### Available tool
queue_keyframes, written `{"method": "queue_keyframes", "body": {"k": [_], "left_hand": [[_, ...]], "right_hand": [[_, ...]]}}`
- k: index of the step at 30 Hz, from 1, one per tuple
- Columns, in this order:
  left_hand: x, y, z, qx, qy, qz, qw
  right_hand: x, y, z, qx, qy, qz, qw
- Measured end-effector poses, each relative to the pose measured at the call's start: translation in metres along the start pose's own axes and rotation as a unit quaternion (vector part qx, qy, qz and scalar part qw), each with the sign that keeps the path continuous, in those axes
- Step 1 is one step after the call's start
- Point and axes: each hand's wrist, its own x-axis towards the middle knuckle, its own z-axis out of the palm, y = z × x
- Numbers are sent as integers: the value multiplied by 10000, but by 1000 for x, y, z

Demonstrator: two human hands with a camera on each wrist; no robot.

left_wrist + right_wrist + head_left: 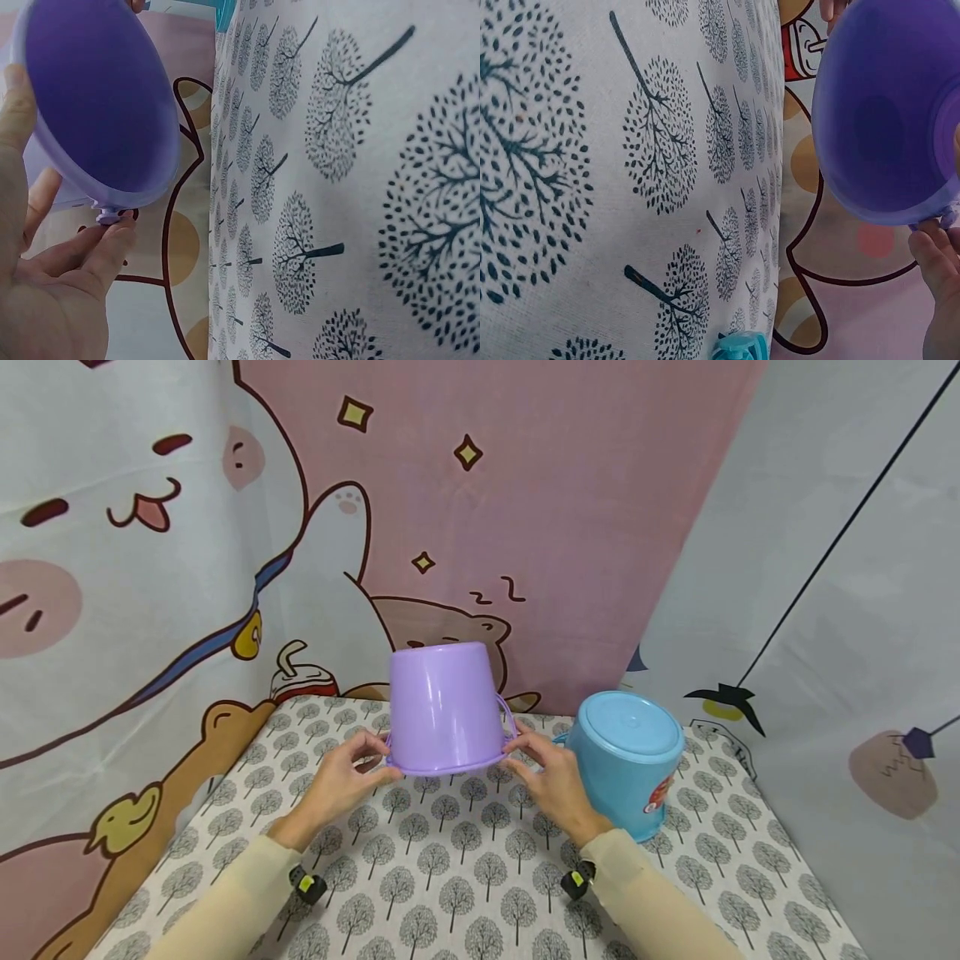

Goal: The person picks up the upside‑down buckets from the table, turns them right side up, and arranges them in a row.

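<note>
A glossy purple bucket [446,710] is held upside down above the table, its rim facing down. My left hand [337,785] grips it at the left rim; in the left wrist view, the fingers pinch a small handle knob [109,215] below the rim. My right hand [553,777] holds the opposite side of the rim, where the purple handle [507,717] hangs. Both wrist views look into the bucket's bare inside [885,112]. Just right of my right hand, a light blue bucket [611,777] stands upside down on the table with its base up.
A cloth printed with grey trees [457,893] covers the table. Behind it hangs a pink and white cartoon curtain [585,527], and a pale curtain [847,635] runs along the right side. The blue bucket carries a red sticker [660,793].
</note>
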Motion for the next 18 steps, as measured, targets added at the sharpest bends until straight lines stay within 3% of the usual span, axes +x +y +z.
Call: {"method": "queue_keyframes", "body": {"k": [11,14,18], "left_hand": [[-1,8,0,-418,288,552,9972],[1,12,1,-578,520,864,9932],[3,17,2,-396,1013,1137,9875]], "right_hand": [[7,-5,-3,117,564,-323,9978],[9,-9,-4,56,659,-370,9971],[10,-13,-5,35,777,-522,9956]]}}
